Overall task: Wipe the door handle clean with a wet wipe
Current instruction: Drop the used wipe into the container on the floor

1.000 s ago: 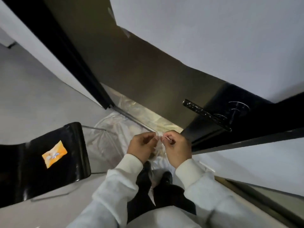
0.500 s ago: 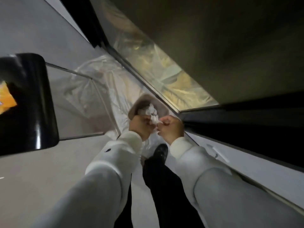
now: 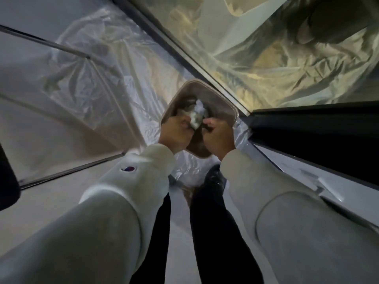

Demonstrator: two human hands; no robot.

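White and crumpled, the wet wipe (image 3: 195, 115) sat between the person's two hands, directly above a small brown bin (image 3: 215, 99) on the floor. The left hand (image 3: 176, 134) had its fingers curled around the wipe's near edge; the right hand (image 3: 218, 138) was also curled close beside it, though I could not tell whether it pinched the wipe or only a scrap of wrapper. Both hands hung over the bin's open mouth, likely so that any waste would fall inside. Other pale crumpled bits already lay in the bin. Clear plastic sheeting (image 3: 92, 78) covered the floor to the left and far side. No door handle was in sight, so I judged the wiping was not under way.
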